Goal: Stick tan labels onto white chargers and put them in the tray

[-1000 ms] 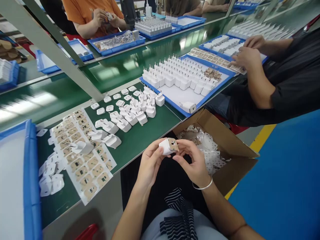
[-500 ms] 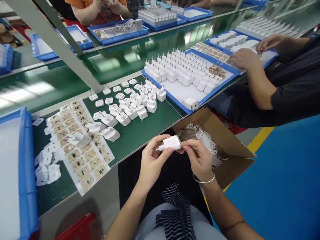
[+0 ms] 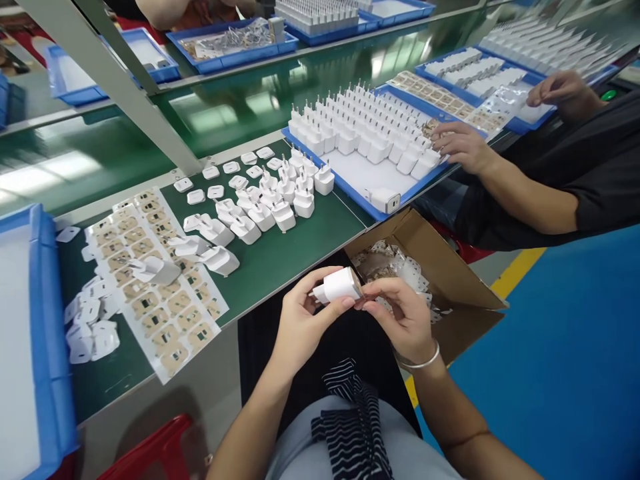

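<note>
Left hand (image 3: 305,323) pinches white plug (image 3: 341,285) above lap (image 3: 345,343), prongs (image 3: 315,294) leftward; right hand (image 3: 406,320), fingertips (image 3: 373,288) bunched at plug's brown end (image 3: 358,281), cannot tell whether gripping; probably best: plug steady, light even pressure there.

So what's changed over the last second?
The white plug was turned: its brown end no longer faces the camera; its prongs point left. The co-worker's nearer hand moved closer, to the brown pieces in the blue tray; their farther hand moved right. Unchanged: left hand holding the plug, right hand at its end, bench plugs, sticker sheet.
</note>
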### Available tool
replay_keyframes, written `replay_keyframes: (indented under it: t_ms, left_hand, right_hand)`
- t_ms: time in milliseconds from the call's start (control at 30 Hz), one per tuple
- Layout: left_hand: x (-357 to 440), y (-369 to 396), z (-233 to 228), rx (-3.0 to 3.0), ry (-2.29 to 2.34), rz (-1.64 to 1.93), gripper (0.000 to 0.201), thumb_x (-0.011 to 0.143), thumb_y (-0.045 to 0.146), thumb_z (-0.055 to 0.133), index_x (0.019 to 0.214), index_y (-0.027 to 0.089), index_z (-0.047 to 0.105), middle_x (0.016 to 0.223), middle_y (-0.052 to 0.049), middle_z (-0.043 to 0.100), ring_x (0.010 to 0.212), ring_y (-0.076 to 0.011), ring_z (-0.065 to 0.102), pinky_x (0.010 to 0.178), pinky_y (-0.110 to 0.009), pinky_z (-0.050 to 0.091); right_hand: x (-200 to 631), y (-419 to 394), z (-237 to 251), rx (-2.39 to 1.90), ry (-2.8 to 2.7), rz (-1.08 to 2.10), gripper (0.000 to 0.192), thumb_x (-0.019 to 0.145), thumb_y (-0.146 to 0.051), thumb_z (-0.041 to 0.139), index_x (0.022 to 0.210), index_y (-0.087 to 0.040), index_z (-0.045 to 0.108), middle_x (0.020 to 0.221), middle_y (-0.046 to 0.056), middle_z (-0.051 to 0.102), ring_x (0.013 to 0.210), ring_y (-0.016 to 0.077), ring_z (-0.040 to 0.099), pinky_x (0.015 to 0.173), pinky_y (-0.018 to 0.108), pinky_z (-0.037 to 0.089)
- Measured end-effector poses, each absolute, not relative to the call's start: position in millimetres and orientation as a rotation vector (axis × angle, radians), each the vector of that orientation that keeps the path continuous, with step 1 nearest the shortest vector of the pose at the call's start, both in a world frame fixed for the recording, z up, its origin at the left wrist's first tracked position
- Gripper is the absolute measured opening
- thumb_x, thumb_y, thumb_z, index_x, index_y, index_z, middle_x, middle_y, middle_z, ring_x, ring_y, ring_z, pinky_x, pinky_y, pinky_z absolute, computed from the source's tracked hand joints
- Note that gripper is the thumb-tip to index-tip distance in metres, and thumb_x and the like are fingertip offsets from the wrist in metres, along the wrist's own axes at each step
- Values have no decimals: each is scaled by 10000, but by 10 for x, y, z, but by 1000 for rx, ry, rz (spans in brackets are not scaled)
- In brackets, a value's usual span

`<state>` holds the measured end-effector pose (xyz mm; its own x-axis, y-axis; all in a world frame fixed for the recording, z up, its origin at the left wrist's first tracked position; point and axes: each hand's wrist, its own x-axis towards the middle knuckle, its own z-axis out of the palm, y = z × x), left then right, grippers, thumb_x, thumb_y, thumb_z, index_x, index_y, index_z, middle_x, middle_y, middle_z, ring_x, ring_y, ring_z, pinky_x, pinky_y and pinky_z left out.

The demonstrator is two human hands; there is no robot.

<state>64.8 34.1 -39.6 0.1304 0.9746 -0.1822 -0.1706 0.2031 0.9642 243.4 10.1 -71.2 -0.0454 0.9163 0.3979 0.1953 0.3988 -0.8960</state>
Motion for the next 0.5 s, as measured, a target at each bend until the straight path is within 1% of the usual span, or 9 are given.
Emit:
replay_keyframes:
  t_ms: [67, 167, 267, 367, 433, 500]
  left_hand:
    - [635, 340, -387, 991, 1080, 1052, 406, 695, 304, 895, 1080, 236, 784, 1045, -67, 778, 873, -205, 716, 747, -280, 580]
    - [617, 343, -375, 1016, 1081, 1036, 402, 699, 300, 892, 1082, 243, 787, 1041, -63, 779, 874, -205, 715, 740, -275, 576]
    - [609, 344, -372, 1034, 1081, 1018, 398, 703, 302, 891, 1084, 253, 788, 1044, -54, 778, 889, -197, 712, 757, -262, 571]
    - [606, 338, -377, 1038, 1063, 998, 372, 700, 298, 895, 1056, 267, 795, 1044, -42, 777, 891, -183, 707, 779, -253, 566]
    - [604, 331, -383, 1024, 1040, 982, 362, 702, 298, 893, 1049, 273, 796, 1033, -40, 775, 869, -178, 700, 762, -252, 563]
    - [604, 323, -386, 997, 1016, 960, 367, 699, 302, 894, 1051, 270, 795, 1009, -42, 773, 818, -173, 688, 711, -252, 552]
  right_hand:
    - [2440, 103, -693, -1040, -1565, 739, 146, 946, -163, 660, 1070, -241, 654, 931, 20, 750, 791, 160, 745, 741, 285, 626]
    - [2448, 97, -673, -1033, -1586, 769, 122, 970, -147, 616, 1042, -241, 649, 896, 15, 746, 779, 156, 741, 736, 284, 617]
    - [2454, 90, -650, -1020, -1543, 862, 92, 982, -154, 601, 1012, -230, 644, 874, 11, 729, 777, 148, 729, 737, 279, 606]
    - [2458, 96, -611, -991, -1456, 1004, 76, 985, -165, 606, 947, -222, 638, 807, -15, 703, 718, 118, 700, 696, 241, 579]
    - [2459, 110, -580, -966, -1401, 1109, 76, 981, -181, 619, 915, -215, 635, 763, -27, 689, 670, 105, 679, 659, 224, 560]
    - [2458, 127, -550, -952, -1345, 1205, 81, 971, -206, 636, 889, -207, 635, 729, -30, 677, 626, 101, 657, 616, 218, 543]
